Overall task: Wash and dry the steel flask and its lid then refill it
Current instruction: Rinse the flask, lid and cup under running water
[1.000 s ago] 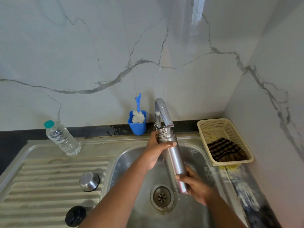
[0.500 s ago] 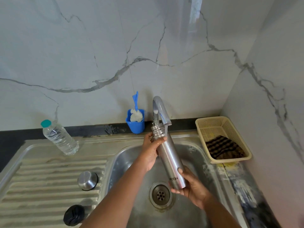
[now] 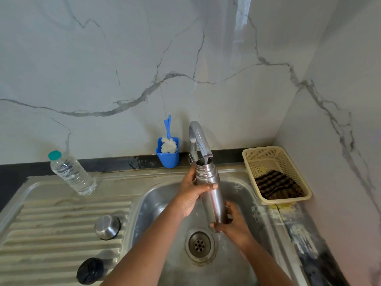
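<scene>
The steel flask (image 3: 211, 195) stands nearly upright over the sink bowl (image 3: 160, 203), its open mouth right under the tap spout (image 3: 201, 139). A thin stream of water runs into the mouth. My left hand (image 3: 191, 193) grips the flask just below its threaded neck. My right hand (image 3: 232, 222) holds the bottom end, fingers curled round it. The steel lid (image 3: 107, 227) lies on the ribbed draining board (image 3: 51, 234) to the left. A black round cap (image 3: 90, 270) lies nearer the front edge.
A clear plastic water bottle (image 3: 71, 173) with a teal cap stands at the back left. A blue holder with a bottle brush (image 3: 168, 150) sits by the tap. A cream basket (image 3: 257, 157) with a dark checked cloth (image 3: 277, 184) is at the right. The drain (image 3: 199, 244) lies below the flask.
The flask's mouth has shifted slightly to sit directly under the spout, and water now visibly runs into it. My right hand has slid lower round the base.
</scene>
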`<control>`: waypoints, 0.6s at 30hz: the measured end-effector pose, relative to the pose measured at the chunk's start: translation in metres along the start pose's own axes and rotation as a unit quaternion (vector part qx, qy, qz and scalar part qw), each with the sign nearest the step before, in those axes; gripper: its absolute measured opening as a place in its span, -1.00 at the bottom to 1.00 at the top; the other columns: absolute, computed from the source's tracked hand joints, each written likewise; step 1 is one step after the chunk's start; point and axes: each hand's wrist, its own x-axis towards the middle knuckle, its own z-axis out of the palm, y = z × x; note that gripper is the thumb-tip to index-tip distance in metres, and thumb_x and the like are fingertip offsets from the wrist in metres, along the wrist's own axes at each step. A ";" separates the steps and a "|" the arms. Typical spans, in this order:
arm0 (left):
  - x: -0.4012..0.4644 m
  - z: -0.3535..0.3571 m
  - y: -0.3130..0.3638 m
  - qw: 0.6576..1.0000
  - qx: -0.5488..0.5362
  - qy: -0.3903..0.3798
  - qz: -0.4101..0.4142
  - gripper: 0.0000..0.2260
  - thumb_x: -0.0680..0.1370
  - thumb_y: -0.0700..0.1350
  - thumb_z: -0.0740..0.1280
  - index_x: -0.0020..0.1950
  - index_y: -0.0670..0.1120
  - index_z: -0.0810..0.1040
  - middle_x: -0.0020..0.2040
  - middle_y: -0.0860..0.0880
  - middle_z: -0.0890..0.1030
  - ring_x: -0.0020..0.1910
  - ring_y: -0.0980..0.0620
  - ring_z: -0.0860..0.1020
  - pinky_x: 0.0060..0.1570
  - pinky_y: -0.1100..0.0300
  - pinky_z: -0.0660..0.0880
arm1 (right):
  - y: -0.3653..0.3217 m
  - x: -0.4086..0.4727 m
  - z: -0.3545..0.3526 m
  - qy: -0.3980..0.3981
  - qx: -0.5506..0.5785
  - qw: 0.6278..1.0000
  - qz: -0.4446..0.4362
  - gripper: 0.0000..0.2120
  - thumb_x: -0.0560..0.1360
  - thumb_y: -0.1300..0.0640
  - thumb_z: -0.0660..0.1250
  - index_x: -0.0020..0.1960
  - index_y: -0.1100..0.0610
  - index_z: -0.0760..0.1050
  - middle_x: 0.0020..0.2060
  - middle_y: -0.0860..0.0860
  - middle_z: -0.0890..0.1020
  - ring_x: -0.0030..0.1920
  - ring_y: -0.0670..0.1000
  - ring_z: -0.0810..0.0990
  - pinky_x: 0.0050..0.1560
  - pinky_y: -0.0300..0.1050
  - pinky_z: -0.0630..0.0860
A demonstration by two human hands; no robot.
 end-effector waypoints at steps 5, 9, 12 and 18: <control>-0.002 0.002 0.002 1.000 0.026 -0.004 0.014 -0.37 0.29 -0.44 0.55 0.27 -0.01 0.52 0.01 0.00 0.68 0.03 0.02 0.65 -0.04 0.15 0.58 | -0.016 0.009 0.005 0.021 -0.101 0.994 -0.027 -0.34 0.35 0.06 0.58 0.34 -0.06 0.32 0.17 -0.11 0.56 0.18 -0.02 0.55 0.09 -0.07 0.51; -0.004 0.003 0.003 0.999 0.026 0.007 0.026 -0.36 0.30 -0.42 0.56 0.26 0.05 0.51 0.03 0.04 0.69 0.01 0.10 0.66 -0.05 0.19 0.58 | -0.048 0.013 0.011 0.016 -0.075 0.993 -0.088 -0.33 0.36 0.11 0.58 0.29 -0.17 0.26 0.08 -0.27 0.54 0.07 -0.21 0.55 -0.02 -0.28 0.46; -0.007 0.000 0.003 0.999 0.040 0.003 0.019 -0.35 0.30 -0.35 0.59 0.28 0.08 0.50 0.13 -0.01 0.66 0.12 0.02 0.63 0.06 0.10 0.60 | -0.058 0.014 0.009 0.004 -0.113 0.988 -0.101 -0.34 0.33 0.09 0.60 0.24 -0.16 0.26 0.01 -0.28 0.56 -0.01 -0.23 0.57 -0.09 -0.33 0.48; -0.012 -0.008 0.005 0.998 0.055 -0.023 -0.019 -0.39 0.35 -0.10 0.60 0.35 0.05 0.46 0.14 0.00 0.66 0.22 -0.02 0.59 0.16 0.07 0.55 | -0.047 0.007 0.005 0.041 -0.217 0.973 -0.065 -0.30 0.27 -0.06 0.61 0.27 -0.02 0.31 -0.01 -0.11 0.57 -0.01 -0.02 0.59 -0.01 -0.09 0.53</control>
